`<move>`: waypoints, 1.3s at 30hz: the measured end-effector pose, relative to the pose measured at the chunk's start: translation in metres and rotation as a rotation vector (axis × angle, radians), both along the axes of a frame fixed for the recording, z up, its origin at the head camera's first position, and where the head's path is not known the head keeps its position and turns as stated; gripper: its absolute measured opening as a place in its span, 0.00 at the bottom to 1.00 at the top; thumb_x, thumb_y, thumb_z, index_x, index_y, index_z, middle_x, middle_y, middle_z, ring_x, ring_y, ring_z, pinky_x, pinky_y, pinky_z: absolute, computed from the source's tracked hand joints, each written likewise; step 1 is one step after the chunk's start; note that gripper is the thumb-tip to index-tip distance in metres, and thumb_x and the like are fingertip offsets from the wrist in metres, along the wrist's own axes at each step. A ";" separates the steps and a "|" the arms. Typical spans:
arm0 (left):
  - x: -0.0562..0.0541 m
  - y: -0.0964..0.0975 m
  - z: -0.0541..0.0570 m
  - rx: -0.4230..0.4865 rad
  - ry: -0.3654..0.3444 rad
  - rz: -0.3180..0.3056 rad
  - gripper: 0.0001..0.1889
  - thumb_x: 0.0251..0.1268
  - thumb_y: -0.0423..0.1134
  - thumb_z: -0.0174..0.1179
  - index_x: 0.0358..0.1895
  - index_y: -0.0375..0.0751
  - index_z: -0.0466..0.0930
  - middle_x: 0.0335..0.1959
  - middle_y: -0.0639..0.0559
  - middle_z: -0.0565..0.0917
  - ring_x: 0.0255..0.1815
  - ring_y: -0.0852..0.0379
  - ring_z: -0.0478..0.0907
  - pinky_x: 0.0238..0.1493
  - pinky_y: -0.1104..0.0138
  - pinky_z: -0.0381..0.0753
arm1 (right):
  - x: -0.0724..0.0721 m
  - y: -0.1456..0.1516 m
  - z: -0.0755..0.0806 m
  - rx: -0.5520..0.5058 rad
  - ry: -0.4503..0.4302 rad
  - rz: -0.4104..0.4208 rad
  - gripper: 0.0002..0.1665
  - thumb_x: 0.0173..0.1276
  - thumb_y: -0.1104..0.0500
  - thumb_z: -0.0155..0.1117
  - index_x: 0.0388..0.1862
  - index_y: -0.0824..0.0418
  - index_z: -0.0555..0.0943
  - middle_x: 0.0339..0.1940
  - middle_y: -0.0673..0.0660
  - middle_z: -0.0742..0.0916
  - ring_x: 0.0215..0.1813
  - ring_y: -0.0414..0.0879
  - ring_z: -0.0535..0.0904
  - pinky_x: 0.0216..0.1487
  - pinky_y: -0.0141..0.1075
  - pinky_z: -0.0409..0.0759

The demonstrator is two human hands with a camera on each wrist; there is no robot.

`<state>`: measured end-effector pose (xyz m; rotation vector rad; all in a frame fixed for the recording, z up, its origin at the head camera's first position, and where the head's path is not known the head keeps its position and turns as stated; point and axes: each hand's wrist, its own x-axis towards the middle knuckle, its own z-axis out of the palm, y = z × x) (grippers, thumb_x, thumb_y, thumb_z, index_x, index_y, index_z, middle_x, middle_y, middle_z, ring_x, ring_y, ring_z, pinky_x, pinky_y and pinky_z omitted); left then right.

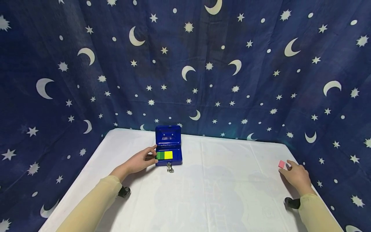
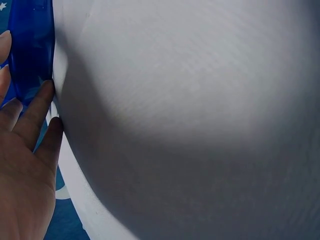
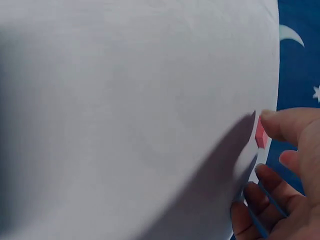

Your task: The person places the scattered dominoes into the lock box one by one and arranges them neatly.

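A blue metal cash box [image 1: 177, 158] stands with its lid [image 1: 168, 133] raised. Inside, on its left side, lie green pieces [image 1: 160, 155] and a yellow piece [image 1: 168, 155]. My left hand [image 1: 141, 160] is at the box's left side, its thumb near the front corner and its fingertips along the wall. In the left wrist view, extended fingers [image 2: 34, 115] meet the blue side. Far to the right, a small pink block [image 1: 281, 164] sits on the table. My right hand [image 1: 298, 176] is beside it with thumb and index finger spread apart; in the right wrist view, the thumb overlaps the block [image 3: 261, 134].
A latch with a small metal lock [image 1: 169, 168] hangs at the box's front. White cloth covers the table [image 1: 220, 180]. A dark blue curtain [image 1: 203, 80] with moons and stars surrounds its back and sides.
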<state>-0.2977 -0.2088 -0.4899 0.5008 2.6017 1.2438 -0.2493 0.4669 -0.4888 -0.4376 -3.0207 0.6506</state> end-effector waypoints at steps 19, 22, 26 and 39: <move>-0.001 -0.001 -0.003 -0.008 0.003 0.001 0.14 0.73 0.46 0.63 0.53 0.46 0.72 0.82 0.52 0.54 0.69 0.46 0.74 0.70 0.48 0.69 | -0.010 0.006 -0.002 -0.086 -0.093 -0.008 0.46 0.74 0.44 0.58 0.76 0.74 0.56 0.65 0.87 0.59 0.67 0.84 0.53 0.63 0.76 0.59; -0.002 -0.001 -0.003 -0.011 0.001 0.006 0.14 0.73 0.46 0.63 0.53 0.47 0.72 0.82 0.52 0.55 0.69 0.46 0.74 0.70 0.48 0.69 | -0.011 0.005 0.000 -0.091 -0.112 -0.002 0.44 0.75 0.46 0.57 0.77 0.72 0.56 0.66 0.87 0.58 0.67 0.84 0.53 0.63 0.77 0.59; -0.002 -0.001 -0.003 -0.016 0.002 0.009 0.13 0.73 0.46 0.63 0.52 0.47 0.72 0.82 0.52 0.55 0.69 0.46 0.74 0.70 0.48 0.69 | -0.012 0.002 0.001 -0.100 -0.113 -0.011 0.41 0.75 0.48 0.56 0.75 0.71 0.59 0.66 0.86 0.59 0.67 0.84 0.54 0.63 0.76 0.59; -0.001 0.000 0.000 -0.020 -0.006 0.014 0.15 0.72 0.49 0.64 0.53 0.47 0.73 0.82 0.52 0.55 0.69 0.47 0.74 0.71 0.48 0.69 | -0.018 0.007 0.001 -0.106 -0.156 0.021 0.44 0.75 0.48 0.54 0.76 0.75 0.53 0.68 0.87 0.56 0.70 0.84 0.51 0.66 0.75 0.57</move>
